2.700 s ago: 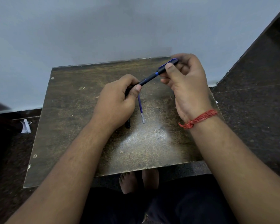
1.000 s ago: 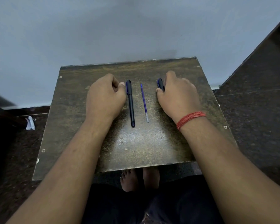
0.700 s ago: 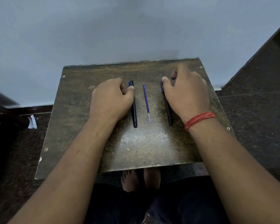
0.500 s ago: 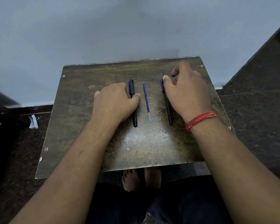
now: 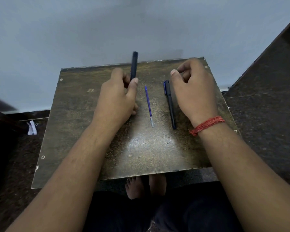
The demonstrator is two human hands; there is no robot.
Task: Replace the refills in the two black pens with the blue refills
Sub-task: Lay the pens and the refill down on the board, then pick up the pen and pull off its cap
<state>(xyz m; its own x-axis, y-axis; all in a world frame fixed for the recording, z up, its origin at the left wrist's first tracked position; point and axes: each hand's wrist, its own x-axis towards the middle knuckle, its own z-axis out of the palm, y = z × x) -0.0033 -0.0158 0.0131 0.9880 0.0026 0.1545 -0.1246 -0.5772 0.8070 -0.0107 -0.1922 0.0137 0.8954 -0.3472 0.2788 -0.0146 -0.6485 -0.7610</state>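
A person seated at a low, scuffed brown table (image 5: 84, 131) lifts one black pen (image 5: 134, 65) in the left hand (image 5: 117, 99), thumb and curled fingers gripping its lower part so the matte black barrel stands nearly upright, its blunt top end rising in front of the pale grey wall (image 5: 90, 30). The second black pen (image 5: 170, 104) lies flat on the table just inside the right hand (image 5: 194, 91), its slim barrel running from a blue-clipped cap at the far end to a narrow tip at the near end. Whether the hand touches it cannot be told. The right hand hovers above the far right part of the table, fingers loosely curled toward the thumb, holding nothing. Between the two hands a blue refill (image 5: 149, 106) rests on the table roughly parallel to the lying pen and apart from it: a thin violet-blue tube with a fine point at the far end and a short clear or silvery section at the near end. A red thread band (image 5: 208, 125) circles the right wrist. Bare feet (image 5: 146, 186) show beneath the table's near edge, and a scrap of white paper (image 5: 31, 128) lies on the dark floor (image 5: 266, 123) to the left
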